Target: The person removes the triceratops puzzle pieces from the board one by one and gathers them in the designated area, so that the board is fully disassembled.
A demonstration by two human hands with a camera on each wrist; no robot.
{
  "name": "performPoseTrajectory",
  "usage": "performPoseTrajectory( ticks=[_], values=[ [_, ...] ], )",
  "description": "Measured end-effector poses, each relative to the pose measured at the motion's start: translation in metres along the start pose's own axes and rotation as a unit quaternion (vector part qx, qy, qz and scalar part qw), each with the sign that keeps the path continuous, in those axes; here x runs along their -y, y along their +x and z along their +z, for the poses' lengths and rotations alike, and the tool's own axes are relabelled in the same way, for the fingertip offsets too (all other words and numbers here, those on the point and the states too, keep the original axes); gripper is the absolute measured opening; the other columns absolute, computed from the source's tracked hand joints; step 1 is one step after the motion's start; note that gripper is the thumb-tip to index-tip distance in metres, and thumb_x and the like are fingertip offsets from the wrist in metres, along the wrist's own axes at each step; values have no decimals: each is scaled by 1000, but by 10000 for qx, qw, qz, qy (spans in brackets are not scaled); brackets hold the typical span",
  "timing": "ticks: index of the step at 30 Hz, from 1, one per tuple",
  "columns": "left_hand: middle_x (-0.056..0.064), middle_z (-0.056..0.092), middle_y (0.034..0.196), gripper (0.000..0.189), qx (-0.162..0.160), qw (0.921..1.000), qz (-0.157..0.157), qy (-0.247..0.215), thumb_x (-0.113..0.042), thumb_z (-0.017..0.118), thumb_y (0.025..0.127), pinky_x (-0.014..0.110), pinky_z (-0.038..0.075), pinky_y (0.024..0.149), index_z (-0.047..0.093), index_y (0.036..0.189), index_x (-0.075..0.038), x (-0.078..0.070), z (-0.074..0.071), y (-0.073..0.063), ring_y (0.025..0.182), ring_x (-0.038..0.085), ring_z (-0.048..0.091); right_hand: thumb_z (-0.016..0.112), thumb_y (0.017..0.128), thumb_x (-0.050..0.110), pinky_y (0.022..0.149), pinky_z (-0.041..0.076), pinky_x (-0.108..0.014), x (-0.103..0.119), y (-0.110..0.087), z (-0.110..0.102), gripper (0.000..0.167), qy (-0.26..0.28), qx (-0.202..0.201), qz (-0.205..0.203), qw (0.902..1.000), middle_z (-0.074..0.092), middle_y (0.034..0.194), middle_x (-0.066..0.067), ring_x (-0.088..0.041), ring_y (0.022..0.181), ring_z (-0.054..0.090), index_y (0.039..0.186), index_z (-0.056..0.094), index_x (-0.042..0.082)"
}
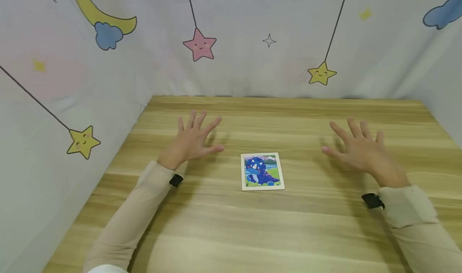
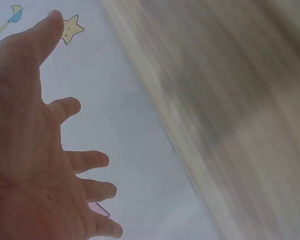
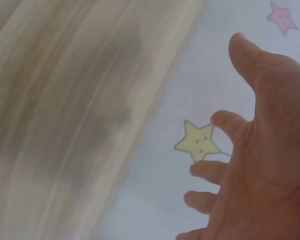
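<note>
A small square picture puzzle (image 1: 262,171) with a white frame and a blue dinosaur on it lies flat near the middle of the wooden table. To its left, apart from it, my left hand (image 1: 189,142) is held over the table with fingers spread. My right hand (image 1: 362,150) is likewise spread, farther off on the puzzle's right. Neither hand holds anything. In the left wrist view the left hand (image 2: 35,145) shows its palm and parted fingers; the right wrist view shows the right hand (image 3: 270,145) the same way. The puzzle is outside both wrist views.
The wood-grain table (image 1: 231,233) ends at the back against a white curtain (image 1: 238,72) printed with stars, moons and clouds. The curtain also runs along the left and right sides. A dark band sits at each wrist, by the beige sleeves (image 1: 133,212).
</note>
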State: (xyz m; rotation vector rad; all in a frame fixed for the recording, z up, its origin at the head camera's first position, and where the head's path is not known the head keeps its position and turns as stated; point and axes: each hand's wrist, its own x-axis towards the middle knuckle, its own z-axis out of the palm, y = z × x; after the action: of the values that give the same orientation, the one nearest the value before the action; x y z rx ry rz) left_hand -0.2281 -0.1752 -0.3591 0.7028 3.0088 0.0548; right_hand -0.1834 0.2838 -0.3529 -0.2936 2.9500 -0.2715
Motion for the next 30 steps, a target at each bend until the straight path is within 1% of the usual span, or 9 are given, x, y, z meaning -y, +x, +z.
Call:
performPoseTrajectory(
  ticks=[6, 10, 12, 16, 19, 22, 26, 28, 30],
  values=[
    [22, 17, 163, 91, 89, 9992, 397, -5, -72, 55, 89, 74, 2, 110, 21, 161, -29, -14, 2, 6, 148, 48, 8, 48, 98, 62, 100, -1, -82, 21, 15, -2, 82, -190, -152, -458, 9987, 15, 157, -34, -59, 142, 11, 159, 25, 14],
    [19, 32, 158, 93, 288, 9959, 855, 16, -73, 58, 86, 67, 8, 114, 28, 160, -24, -26, 5, 12, 146, 42, 24, 56, 100, 48, 105, 3, -78, 42, 28, -2, 69, -205, -193, -794, 9964, 31, 152, -32, -55, 139, 26, 152, 40, 7],
    [18, 41, 152, 94, 404, 9926, 1136, -129, -71, 61, 86, 63, 16, 115, 31, 159, -20, -34, 7, 14, 141, 39, 36, 60, 100, 41, 107, 9, -75, 57, 35, -1, 62, -166, -189, -1028, 9944, 41, 148, -30, -51, 137, 35, 148, 46, 6],
    [15, 49, 139, 96, 777, 9844, 1539, -345, -69, 63, 86, 53, 37, 106, 28, 159, -17, -53, 6, 14, 120, 29, 52, 63, 99, 27, 103, 36, -64, 86, 47, 4, 46, 52, -171, -1647, 9862, 58, 132, -24, -43, 121, 54, 140, 58, 6],
    [13, 48, 134, 95, 1310, 9787, 1567, -177, -68, 62, 87, 44, 45, 95, 24, 161, -22, -67, -3, 7, 109, 24, 53, 65, 99, 21, 92, 49, -54, 107, 59, 10, 39, 487, 12, -2046, 9776, 64, 121, -19, -36, 109, 62, 135, 63, 6],
    [14, 45, 140, 92, 1983, 9681, 1532, 95, -67, 62, 89, 42, 47, 95, 19, 161, -30, -82, -12, -5, 115, 24, 53, 65, 98, 16, 85, 53, -45, 127, 73, 24, 29, 930, 272, -2420, 9654, 68, 109, -11, -26, 97, 64, 126, 68, 7],
    [17, 43, 147, 87, 2693, 9504, 1505, 383, -63, 62, 91, 41, 46, 99, 16, 161, -38, -96, -10, -16, 122, 24, 53, 66, 98, 12, 76, 51, -34, 146, 83, 46, 15, 1320, 557, -2905, 9461, 66, 98, -3, -16, 85, 59, 111, 72, 8],
    [16, 50, 139, 86, 2884, 9453, 1452, 461, -62, 62, 91, 37, 48, 93, 16, 160, -40, -97, -6, -19, 111, 20, 56, 66, 98, 13, 75, 50, -33, 153, 85, 52, 11, 1428, 658, -3026, 9401, 63, 96, -2, -15, 83, 57, 106, 71, 8],
    [11, 58, 119, 86, 2974, 9432, 1367, 568, -63, 62, 90, 33, 49, 83, 15, 159, -43, -95, -5, -20, 95, 16, 56, 69, 96, 14, 76, 50, -33, 159, 86, 53, 11, 1515, 721, -3013, 9387, 63, 94, -1, -15, 84, 57, 104, 70, 7]
  ],
)
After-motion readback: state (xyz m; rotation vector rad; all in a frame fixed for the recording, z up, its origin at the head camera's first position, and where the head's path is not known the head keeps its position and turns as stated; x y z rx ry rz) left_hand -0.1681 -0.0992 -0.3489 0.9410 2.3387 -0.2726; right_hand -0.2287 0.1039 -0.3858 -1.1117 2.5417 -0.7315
